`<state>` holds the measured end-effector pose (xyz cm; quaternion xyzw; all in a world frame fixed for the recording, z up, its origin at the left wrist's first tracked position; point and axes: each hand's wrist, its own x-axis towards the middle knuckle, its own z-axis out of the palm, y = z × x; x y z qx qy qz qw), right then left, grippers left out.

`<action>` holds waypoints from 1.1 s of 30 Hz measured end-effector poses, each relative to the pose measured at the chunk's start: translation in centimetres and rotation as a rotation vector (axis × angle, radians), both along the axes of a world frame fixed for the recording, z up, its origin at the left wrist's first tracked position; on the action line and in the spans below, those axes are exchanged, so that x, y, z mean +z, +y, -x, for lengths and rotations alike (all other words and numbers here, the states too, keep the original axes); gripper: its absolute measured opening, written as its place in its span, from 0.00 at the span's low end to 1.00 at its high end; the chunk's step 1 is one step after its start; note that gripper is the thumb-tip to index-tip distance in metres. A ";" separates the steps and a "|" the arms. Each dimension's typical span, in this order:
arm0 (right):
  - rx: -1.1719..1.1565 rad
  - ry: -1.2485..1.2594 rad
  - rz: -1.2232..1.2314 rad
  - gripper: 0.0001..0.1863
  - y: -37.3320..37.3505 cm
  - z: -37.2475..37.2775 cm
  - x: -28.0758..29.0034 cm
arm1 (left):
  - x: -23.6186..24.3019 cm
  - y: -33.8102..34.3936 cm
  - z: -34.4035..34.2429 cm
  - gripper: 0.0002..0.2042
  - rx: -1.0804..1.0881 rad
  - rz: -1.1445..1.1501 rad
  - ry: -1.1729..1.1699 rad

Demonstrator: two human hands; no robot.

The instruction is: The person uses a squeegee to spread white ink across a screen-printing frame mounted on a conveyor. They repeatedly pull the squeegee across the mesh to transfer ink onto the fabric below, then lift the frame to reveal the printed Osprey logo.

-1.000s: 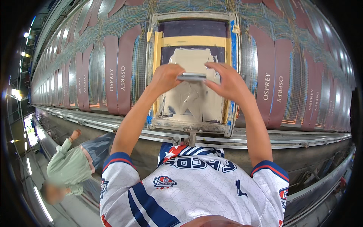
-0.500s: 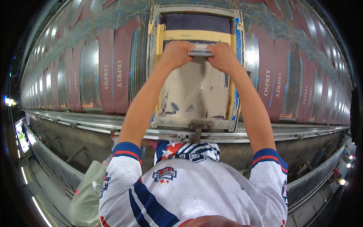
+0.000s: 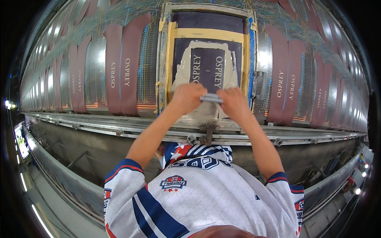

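Observation:
A grey squeegee [image 3: 211, 98] lies crosswise over the near half of a screen-printing frame [image 3: 251, 51]. My left hand [image 3: 187, 96] is closed on its left end, and my right hand [image 3: 233, 101] grips the right end. Thick cream ink [image 3: 183, 69] borders a dark window in the mesh [image 3: 207, 65], where pale lettering shows. More ink lies smeared below my hands, partly hidden by them. Yellow tape [image 3: 208, 35] lines the inside of the frame. The squeegee's lower edge cannot be made out.
Maroon cut fabric pieces [image 3: 135, 59] with pale lettering lie on the long metal table at both sides. A metal rail [image 3: 99, 129] runs along its near edge. Beside the frame's right side sits a metal bracket [image 3: 260, 85]. Netted threads [image 3: 293, 20] stretch across the far part.
Both hands have drawn the squeegee from the frame's far part toward me. The window, previously coated with cream ink, now shows dark with lettering. A person in pale green at lower left is gone from view.

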<state>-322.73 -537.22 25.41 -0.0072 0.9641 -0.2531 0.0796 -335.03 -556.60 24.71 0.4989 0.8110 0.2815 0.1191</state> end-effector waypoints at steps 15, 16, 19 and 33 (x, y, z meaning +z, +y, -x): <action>-0.047 0.086 -0.023 0.09 10.9 19.3 -1.9 | -0.4 10.7 17.9 0.14 0.075 0.130 0.116; -0.057 0.108 -0.020 0.09 10.7 19.0 -2.2 | -0.8 10.4 17.4 0.14 0.086 0.117 0.122; -0.015 0.197 -0.031 0.09 8.6 15.3 -2.3 | -1.7 8.1 13.9 0.14 0.097 0.024 0.172; 0.018 0.094 0.073 0.12 -1.5 -1.8 -0.2 | 0.3 -2.0 -3.1 0.14 0.019 0.082 -0.043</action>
